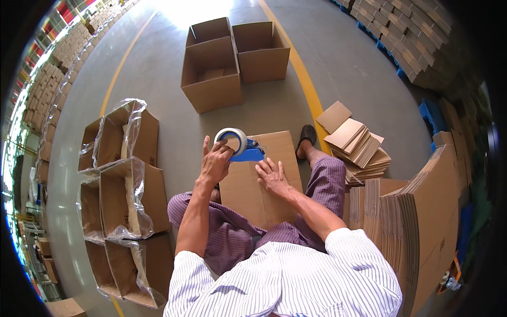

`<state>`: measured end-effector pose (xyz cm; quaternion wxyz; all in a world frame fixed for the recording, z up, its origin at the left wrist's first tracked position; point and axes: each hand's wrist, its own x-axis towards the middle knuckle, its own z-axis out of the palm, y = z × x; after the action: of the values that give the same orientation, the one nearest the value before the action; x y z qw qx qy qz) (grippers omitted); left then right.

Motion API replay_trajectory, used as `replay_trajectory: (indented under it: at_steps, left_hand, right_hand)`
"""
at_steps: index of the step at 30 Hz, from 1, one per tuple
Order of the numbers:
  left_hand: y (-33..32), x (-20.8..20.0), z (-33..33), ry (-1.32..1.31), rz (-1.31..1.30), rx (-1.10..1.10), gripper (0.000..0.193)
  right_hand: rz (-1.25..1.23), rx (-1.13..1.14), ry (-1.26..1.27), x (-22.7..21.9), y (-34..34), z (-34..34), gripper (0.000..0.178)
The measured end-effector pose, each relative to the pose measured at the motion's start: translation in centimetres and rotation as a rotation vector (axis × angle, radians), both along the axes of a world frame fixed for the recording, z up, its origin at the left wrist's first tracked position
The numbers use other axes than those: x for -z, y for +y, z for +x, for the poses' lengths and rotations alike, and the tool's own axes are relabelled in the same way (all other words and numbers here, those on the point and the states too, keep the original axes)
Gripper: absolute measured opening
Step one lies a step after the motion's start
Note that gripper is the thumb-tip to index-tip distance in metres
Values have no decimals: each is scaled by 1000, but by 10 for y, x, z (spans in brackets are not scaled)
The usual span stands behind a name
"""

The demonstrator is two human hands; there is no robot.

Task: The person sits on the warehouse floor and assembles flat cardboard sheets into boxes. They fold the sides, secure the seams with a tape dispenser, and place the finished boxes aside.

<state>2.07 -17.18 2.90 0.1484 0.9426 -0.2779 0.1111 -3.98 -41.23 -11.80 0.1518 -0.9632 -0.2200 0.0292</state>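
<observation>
A closed cardboard box (pixel 244 195) stands between my legs, its flat top facing up. My left hand (pixel 215 162) is closed round a blue tape dispenser (pixel 247 154) with a roll of clear tape (pixel 228 131) on it, at the far part of the box top. One finger of that hand sticks up. My right hand (pixel 273 176) lies on the box top with fingers spread, just right of the dispenser's near end. Whether tape is stuck down under the dispenser I cannot tell.
Open boxes (pixel 211 91) stand ahead on the grey floor. Several open boxes with clear plastic liners (pixel 129 198) line the left. Flat cardboard pieces (pixel 353 138) are piled at the right, with tall stacks of folded cartons (pixel 417 227) nearer me. Loaded pallets (pixel 404 42) stand far right.
</observation>
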Motion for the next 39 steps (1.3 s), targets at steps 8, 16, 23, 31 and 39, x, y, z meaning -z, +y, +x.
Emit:
replay_trajectory:
  at_steps: [8, 16, 23, 31, 39]
  left_hand:
    - [5, 1, -16, 13, 29, 20, 36]
    - [15, -17, -23, -26, 32, 40, 37]
    - [19, -14, -29, -107, -2, 7, 38]
    - [20, -2, -28, 130, -4, 109, 38]
    - [32, -42, -18, 833, -145, 396, 45]
  right_hand:
    - [-120, -101, 114, -17, 9, -66, 69]
    - [-191, -165, 277, -66, 17, 4, 115]
    - [453, -62, 105, -42, -15, 12, 98]
    - [663, -321, -142, -102, -28, 33, 66]
    - [1230, -75, 1255, -110, -52, 31, 25]
